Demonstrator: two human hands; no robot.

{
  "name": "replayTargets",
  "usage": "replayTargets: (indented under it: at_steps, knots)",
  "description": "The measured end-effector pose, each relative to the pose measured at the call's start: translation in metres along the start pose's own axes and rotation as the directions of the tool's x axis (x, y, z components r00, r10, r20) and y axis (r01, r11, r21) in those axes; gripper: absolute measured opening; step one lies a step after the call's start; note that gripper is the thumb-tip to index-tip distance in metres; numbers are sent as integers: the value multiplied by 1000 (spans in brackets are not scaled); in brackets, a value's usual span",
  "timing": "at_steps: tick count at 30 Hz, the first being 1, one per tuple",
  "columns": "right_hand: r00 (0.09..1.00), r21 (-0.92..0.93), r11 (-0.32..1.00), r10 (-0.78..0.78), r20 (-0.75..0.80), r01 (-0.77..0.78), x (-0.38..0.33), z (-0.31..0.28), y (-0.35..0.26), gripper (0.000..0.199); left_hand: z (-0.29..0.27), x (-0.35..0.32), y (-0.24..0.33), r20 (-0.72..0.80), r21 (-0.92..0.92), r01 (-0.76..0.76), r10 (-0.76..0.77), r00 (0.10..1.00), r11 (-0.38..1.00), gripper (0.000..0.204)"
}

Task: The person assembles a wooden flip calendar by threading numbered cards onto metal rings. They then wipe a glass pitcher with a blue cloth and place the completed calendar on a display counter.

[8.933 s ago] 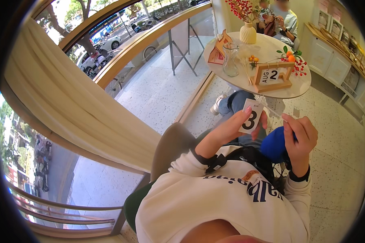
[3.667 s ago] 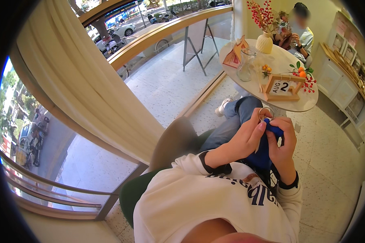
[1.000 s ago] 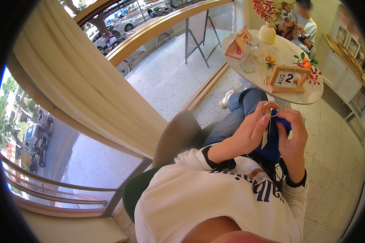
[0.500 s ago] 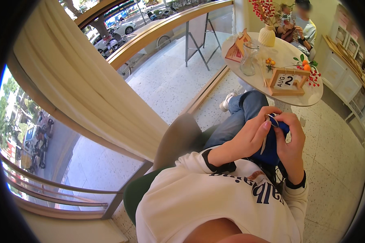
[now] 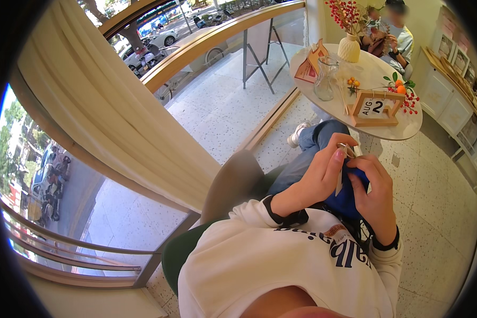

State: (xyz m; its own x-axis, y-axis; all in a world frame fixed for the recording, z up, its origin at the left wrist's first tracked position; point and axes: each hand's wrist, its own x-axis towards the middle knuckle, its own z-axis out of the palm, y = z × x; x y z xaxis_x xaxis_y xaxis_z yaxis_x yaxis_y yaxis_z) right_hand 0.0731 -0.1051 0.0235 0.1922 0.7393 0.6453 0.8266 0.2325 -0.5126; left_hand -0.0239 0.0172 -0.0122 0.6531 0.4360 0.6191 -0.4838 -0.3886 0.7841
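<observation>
In front of my lap, my left hand [image 5: 321,168] is closed with thumb and fingers pinching a thin pale strip [image 5: 338,185], which sticks out below the fingertips. A small shiny loop-like piece [image 5: 346,150] shows at the top of that pinch; its kind is too small to tell. Right beside it my right hand [image 5: 373,185] is closed, its bent fingertips touching the loop-like piece and its thumb against blue cloth [image 5: 343,203]. The cloth lies between and below both hands, partly hidden by them.
Ahead stands a round table [image 5: 334,103] with a wooden calendar frame [image 5: 377,107], glass vase [image 5: 325,79], cream vase [image 5: 349,49] and orange-red berries [image 5: 401,89]. A seated person [image 5: 400,37] is behind it. A curtain [image 5: 111,100] and window are at my left.
Both hands have shifted slightly. My left fingertips moved a little left, and my right hand lowered, its fingers bending toward the shiny piece. The blue cloth now sits lower under the fingers.
</observation>
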Motion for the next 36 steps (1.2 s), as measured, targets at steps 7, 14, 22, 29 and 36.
replayTargets:
  at_steps: [7,14,22,29,36]
  knots:
    - [990,58,992,-114,85,110,0,-3,-5,21,-3,1,1,-4,-83,91,-91,996,992,49]
    - [954,-141,964,-246,-169,224,-1,5,2,24,8,0,-5,81,-97,17,-9,997,995,44]
    - [978,85,975,-209,25,206,1,3,-3,24,8,-2,-6,-31,-338,75,-91,995,938,52]
    - [958,127,973,-216,186,195,1,-2,-3,26,1,4,-9,-141,-504,110,-208,968,857,55]
    - [982,1,984,-177,67,178,3,0,6,25,2,4,-16,-122,-493,111,-195,973,863,54]
